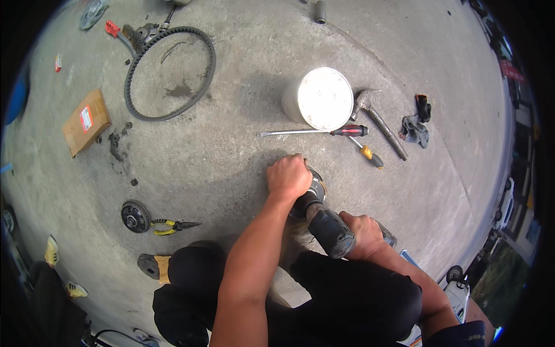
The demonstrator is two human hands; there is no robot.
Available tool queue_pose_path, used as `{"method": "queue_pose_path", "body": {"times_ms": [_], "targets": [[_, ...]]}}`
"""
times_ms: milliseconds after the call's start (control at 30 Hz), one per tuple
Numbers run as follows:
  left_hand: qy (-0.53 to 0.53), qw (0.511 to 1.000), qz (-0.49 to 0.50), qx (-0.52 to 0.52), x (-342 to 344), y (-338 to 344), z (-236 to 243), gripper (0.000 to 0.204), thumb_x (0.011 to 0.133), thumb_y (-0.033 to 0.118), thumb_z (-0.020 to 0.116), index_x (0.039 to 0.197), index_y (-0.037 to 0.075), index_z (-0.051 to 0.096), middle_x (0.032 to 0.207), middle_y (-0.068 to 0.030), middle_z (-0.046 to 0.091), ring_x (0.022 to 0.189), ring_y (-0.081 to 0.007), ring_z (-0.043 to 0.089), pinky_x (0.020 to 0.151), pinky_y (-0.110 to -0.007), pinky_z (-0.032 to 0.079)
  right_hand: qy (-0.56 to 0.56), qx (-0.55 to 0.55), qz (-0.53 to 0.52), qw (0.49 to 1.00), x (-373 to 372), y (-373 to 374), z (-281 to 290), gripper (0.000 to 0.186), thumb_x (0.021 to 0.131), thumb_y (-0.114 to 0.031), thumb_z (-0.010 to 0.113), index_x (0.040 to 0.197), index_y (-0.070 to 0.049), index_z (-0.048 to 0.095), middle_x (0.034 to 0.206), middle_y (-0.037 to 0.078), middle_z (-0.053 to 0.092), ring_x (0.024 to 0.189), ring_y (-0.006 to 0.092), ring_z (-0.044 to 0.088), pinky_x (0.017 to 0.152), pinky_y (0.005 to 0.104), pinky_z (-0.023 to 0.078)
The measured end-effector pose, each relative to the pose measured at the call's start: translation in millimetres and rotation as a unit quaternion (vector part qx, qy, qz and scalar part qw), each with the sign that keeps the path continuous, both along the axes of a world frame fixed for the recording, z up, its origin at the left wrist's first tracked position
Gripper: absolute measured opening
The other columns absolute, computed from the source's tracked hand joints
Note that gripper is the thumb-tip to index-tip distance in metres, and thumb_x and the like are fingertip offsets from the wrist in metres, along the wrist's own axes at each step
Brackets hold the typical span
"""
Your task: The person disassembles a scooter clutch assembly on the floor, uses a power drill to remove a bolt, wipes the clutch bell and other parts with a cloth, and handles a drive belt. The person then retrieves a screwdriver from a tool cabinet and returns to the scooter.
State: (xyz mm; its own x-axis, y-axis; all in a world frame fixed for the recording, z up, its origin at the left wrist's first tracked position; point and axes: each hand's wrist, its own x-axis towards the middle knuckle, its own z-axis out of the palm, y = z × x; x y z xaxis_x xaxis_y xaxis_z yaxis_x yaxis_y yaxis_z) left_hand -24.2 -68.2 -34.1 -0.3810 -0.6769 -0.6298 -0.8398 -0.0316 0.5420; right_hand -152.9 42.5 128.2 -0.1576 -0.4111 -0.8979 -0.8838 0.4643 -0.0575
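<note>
My right hand (365, 236) is wrapped round the handle of a dark cordless impact wrench (332, 232). The wrench's socket end meets a round metal part (316, 186), which looks like a clutch or pulley, low over the concrete between my knees. My left hand (289, 175) is closed on the far left rim of that part; its fingertips are hidden behind the knuckles. Ahead of my hands lie a long flat screwdriver (295, 132) with a red and black handle, and a shorter screwdriver (372, 156) with a yellow and black one.
A white bucket (325, 99) and a hammer (381, 125) are ahead. Leftward lie a toothed drive belt (130, 87), a cardboard box (87, 122), a black round part (135, 217) and yellow-handled pliers (167, 226). Someone's yellow shoe (52, 251) shows far left. Dark gloves or rags (415, 131) lie right.
</note>
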Motion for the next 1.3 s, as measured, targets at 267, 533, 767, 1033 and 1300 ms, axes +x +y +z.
{"method": "queue_pose_path", "body": {"times_ms": [267,533,767,1033,1300], "targets": [[0.000,1.000,0.003,0.001,1,1,3,0.028,0.101,0.027,0.056,0.106,0.008,0.077,0.108,-0.0180,0.077,0.103,-0.0389,0.074,0.090,-0.054,0.057,-0.007,0.003,0.005,1.000,-1,0,0,0.041,0.079,-0.038,0.076,0.108,-0.011,0.066,0.090,0.025,0.074,0.092,0.0472,0.072,0.084,0.0557,0.056],[0.003,1.000,0.012,0.002,1,0,2,0.028,0.101,0.026,0.056,0.106,0.007,0.076,0.109,-0.0176,0.077,0.104,-0.0385,0.074,0.091,-0.053,0.057,-0.011,0.004,0.023,1.000,-3,2,-3,0.048,0.079,-0.041,0.075,0.112,-0.009,0.063,0.095,0.028,0.073,0.092,0.0481,0.073,0.086,0.0568,0.057],[-0.002,1.000,0.002,0.009,0,-2,8,0.028,0.100,0.026,0.057,0.107,0.007,0.076,0.111,-0.0177,0.077,0.104,-0.0387,0.074,0.092,-0.052,0.057,-0.002,-0.033,0.011,0.999,1,2,1,0.038,0.080,-0.034,0.076,0.109,-0.012,0.067,0.090,0.024,0.074,0.094,0.0472,0.071,0.085,0.0558,0.057],[-0.015,1.000,-0.002,0.011,-1,-2,6,0.030,0.100,0.026,0.055,0.110,0.007,0.076,0.114,-0.0187,0.076,0.108,-0.0397,0.073,0.094,-0.053,0.056,-0.004,-0.035,-0.001,0.999,5,4,6,0.037,0.081,-0.029,0.076,0.111,-0.010,0.067,0.097,0.025,0.075,0.100,0.0462,0.072,0.090,0.0544,0.057],[0.000,1.000,-0.008,0.016,2,-4,6,0.030,0.101,0.026,0.055,0.111,0.007,0.076,0.114,-0.0189,0.076,0.107,-0.0399,0.073,0.094,-0.053,0.056,0.012,0.012,-0.016,1.000,7,-3,6,0.039,0.079,-0.032,0.078,0.110,-0.011,0.067,0.100,0.025,0.075,0.102,0.0458,0.071,0.091,0.0533,0.057]]}}
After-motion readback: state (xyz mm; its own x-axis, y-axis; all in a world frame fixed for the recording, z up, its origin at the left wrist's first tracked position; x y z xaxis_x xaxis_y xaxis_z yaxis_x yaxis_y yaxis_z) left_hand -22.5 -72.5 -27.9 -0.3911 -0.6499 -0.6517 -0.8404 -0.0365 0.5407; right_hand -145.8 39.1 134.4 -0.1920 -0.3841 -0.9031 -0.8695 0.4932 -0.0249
